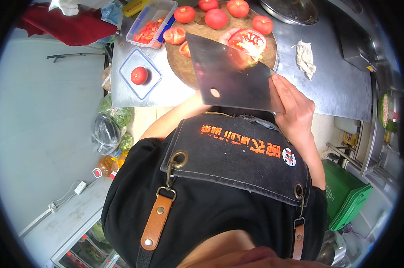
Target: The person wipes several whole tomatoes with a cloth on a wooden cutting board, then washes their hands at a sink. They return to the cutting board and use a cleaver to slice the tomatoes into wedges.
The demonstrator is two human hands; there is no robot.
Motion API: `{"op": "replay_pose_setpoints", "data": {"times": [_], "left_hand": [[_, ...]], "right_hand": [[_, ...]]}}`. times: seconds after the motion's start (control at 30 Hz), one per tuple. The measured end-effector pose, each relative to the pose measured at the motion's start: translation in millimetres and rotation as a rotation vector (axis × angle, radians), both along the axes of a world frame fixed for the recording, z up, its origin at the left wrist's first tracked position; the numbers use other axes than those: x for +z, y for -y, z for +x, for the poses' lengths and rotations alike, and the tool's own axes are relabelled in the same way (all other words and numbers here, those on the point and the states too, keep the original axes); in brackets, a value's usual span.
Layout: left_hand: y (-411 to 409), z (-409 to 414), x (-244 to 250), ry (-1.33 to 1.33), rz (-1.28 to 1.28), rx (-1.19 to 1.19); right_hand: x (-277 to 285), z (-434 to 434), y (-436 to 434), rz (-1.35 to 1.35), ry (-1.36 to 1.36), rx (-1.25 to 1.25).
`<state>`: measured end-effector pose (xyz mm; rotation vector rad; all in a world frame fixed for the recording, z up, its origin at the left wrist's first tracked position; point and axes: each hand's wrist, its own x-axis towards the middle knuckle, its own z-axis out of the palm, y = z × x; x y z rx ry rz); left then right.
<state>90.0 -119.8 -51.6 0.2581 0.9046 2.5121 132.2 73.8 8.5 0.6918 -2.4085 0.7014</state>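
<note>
My right hand [294, 104] grips a Chinese cleaver [233, 80] at its handle end, the broad blade raised over the near part of the round wooden cutting board [181, 68]. Behind the blade, my left hand [224, 36] is mostly hidden; its visible fingers hold a cut tomato [248, 41] whose wet face shows. Several whole tomatoes [216, 18] sit along the board's far side. At the board's left lie a cut tomato piece [174, 35] and another piece [185, 49], partly covered by the blade.
Left of the board stands a clear plastic container [149, 30] of chopped tomato. A whole tomato [139, 75] rests on its lid [141, 92]. A metal bowl [292, 11] and a white cloth [305, 60] lie rightward on the steel table [335, 90]. A green bin [345, 194] stands lower right.
</note>
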Motion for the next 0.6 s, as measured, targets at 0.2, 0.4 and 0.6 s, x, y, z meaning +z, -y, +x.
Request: {"op": "replay_pose_setpoints", "data": {"times": [0.2,0.4,0.6], "left_hand": [[-22.8,-2.2,1.2,-0.346,-0.719,0.465],[-3.1,-29.7,2.6,-0.1,-0.474,0.29],[13.8,-40.9,1.6,0.002,-0.239,0.108]], "right_hand": [[0.3,-6.4,4.2,-0.021,0.023,-0.005],[14.6,-0.1,-23.0,-0.225,0.62,-0.127],[25.4,-35.1,-60.7,-0.646,1.352,-0.031]]}}
